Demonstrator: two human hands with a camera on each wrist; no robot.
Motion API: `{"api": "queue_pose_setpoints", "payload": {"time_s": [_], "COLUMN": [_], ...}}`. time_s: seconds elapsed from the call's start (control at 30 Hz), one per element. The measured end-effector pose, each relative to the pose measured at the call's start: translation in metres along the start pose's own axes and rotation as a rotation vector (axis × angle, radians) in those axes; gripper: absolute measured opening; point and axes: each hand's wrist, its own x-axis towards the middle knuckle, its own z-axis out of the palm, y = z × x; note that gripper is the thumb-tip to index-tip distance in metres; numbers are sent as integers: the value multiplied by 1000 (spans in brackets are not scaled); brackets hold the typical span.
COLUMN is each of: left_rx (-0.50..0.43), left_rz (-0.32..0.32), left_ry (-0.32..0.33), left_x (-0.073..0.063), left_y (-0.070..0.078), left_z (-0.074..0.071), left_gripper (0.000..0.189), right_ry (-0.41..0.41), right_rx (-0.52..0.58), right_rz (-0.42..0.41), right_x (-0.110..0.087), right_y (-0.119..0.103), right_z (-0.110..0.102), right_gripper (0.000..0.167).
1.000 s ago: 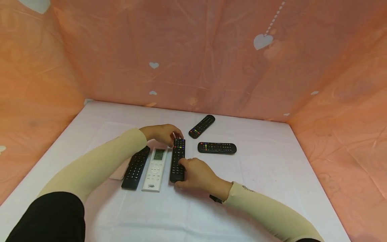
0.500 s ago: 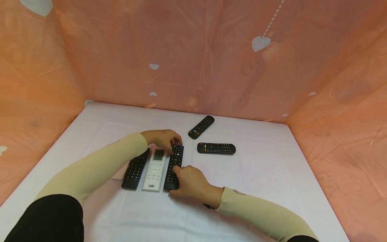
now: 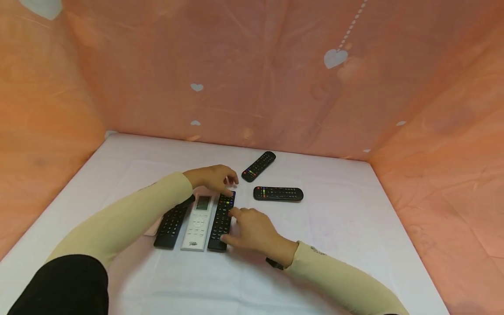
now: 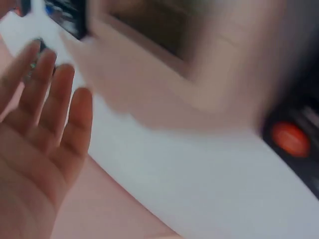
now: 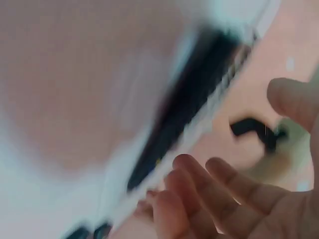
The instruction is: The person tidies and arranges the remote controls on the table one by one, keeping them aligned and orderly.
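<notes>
One black remote (image 3: 222, 222) lay face up on the white worktop (image 3: 342, 210), just beside a white remote (image 3: 197, 227) and nearly in line with it. The left hand (image 3: 214, 178) was over its far end and hid part of it; whether a fingertip met the keys could not be told. That hand's fingers (image 4: 79, 117) were loosely extended and held nothing. The right hand (image 3: 256, 229) was at the remote's right edge, its thumb and fingers (image 5: 229, 181) spread apart in an easy bend, gripping nothing; contact there was also uncertain.

A second black remote (image 3: 170, 229), left of the white one, ran beneath the left cream sleeve (image 3: 134, 214), which concealed some of its upper part. Beside it only a corner of a pale pink flat object (image 3: 152, 228) showed, too covered to identify. A small dark object (image 3: 274, 263) at the right wrist was mostly out of sight.

Farther off, a slanted remote (image 3: 258, 166) and a crosswise remote (image 3: 278, 194) were fully visible, near each other and apart from the row.

In the left wrist view, a red button (image 4: 290, 139) sat on a dark remote cut off by the frame's edge; much else was blurred. The right wrist view was smeared too, and a dark hooked shape (image 5: 256, 129) could not be made out.
</notes>
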Motion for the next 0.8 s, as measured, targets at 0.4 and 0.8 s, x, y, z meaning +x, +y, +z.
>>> {"api": "queue_pose_setpoints", "payload": {"time_s": [0.4, 0.8], "left_rx": [27, 205], "left_rz": [-144, -219], "left_ry": [59, 57], "left_x": [43, 56], "left_y": [51, 63], "left_z": [14, 28], "left_gripper": [56, 48], "right_ry": [37, -97], "right_rx": [15, 89], "right_rz": [156, 300], "right_x": [-7, -2], "right_y": [110, 172], "right_z": [-35, -20], "right_gripper": [45, 56]}}
